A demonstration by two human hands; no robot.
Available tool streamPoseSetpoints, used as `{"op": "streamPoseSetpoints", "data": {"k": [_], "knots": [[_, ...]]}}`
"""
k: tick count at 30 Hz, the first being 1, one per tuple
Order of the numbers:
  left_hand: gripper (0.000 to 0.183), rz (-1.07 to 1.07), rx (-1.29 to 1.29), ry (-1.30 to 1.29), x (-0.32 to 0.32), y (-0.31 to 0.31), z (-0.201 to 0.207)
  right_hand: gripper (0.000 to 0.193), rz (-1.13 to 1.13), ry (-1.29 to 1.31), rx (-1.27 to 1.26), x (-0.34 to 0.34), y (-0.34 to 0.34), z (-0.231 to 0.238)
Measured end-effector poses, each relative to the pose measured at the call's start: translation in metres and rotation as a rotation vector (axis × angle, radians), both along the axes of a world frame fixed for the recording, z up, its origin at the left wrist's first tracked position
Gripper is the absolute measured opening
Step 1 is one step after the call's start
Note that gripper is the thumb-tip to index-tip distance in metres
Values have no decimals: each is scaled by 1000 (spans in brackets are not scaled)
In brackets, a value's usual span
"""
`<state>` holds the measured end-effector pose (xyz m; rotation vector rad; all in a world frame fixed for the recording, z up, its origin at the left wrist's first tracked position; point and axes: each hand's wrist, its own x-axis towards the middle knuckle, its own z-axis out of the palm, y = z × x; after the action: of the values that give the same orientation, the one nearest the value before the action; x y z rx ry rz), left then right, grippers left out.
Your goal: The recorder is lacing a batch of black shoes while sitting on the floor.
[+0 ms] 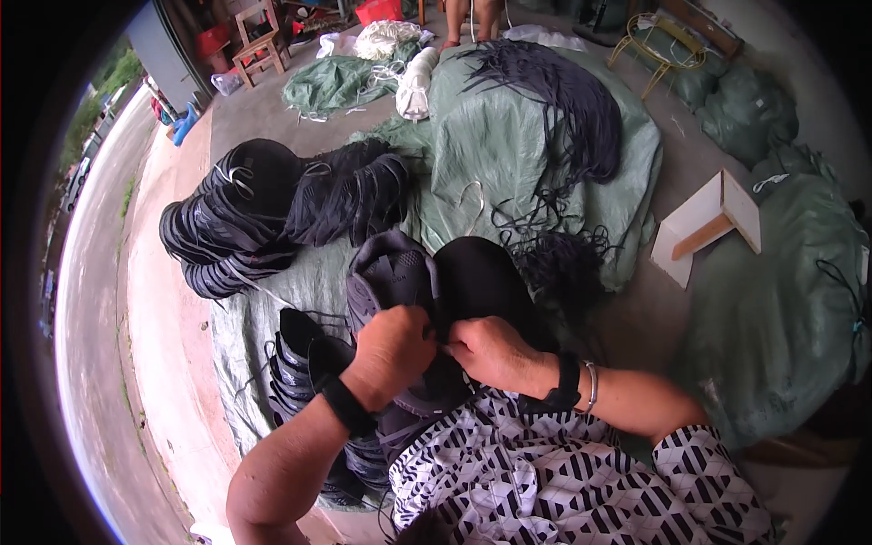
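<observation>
A dark shoe upper (391, 272) with a grey padded collar lies across my lap, its collar pointing away from me. My left hand (392, 354) is closed on its left and middle part, the knuckles covering what the fingertips grip. From the right, my right hand (500, 352) meets it over the upper, thumb and fingers pinched together. Whatever is between those right fingertips is too small and dark to make out. Left of my lap stands a nested row of black shoe uppers (295, 350), and beyond it rises a bigger stack of them (241, 209), tied with white cord.
Black laces (572, 109) are draped over a large green tarp bundle (490, 118), with a tangled lace heap (559, 263) nearer me. A wooden stand (713, 222) and green sacks (772, 300) are at the right. A person's bare legs (472, 18) show at the back, near a wooden chair (258, 41).
</observation>
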<state>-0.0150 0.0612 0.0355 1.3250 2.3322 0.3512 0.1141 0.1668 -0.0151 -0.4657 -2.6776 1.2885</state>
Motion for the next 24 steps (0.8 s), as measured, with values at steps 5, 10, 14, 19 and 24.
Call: {"op": "streamPoseSetpoints", "data": {"k": [5, 10, 14, 19, 24], "knots": [[15, 9, -162, 109, 9, 0, 8, 14, -40, -130, -328, -7, -9, 10], [16, 12, -204, 131, 17, 1, 13, 22, -32, -185, -529, 1, -9, 16], [19, 33, -174, 87, 16, 0, 11, 23, -15, -221, -480, 3, -5, 17], [23, 65, -129, 11, 5, -3, 6, 17, -73, -209, -801, 2, -12, 0], [25, 84, -118, 22, 6, -3, 4, 9, -290, -334, -1556, -2, -6, -13]]}}
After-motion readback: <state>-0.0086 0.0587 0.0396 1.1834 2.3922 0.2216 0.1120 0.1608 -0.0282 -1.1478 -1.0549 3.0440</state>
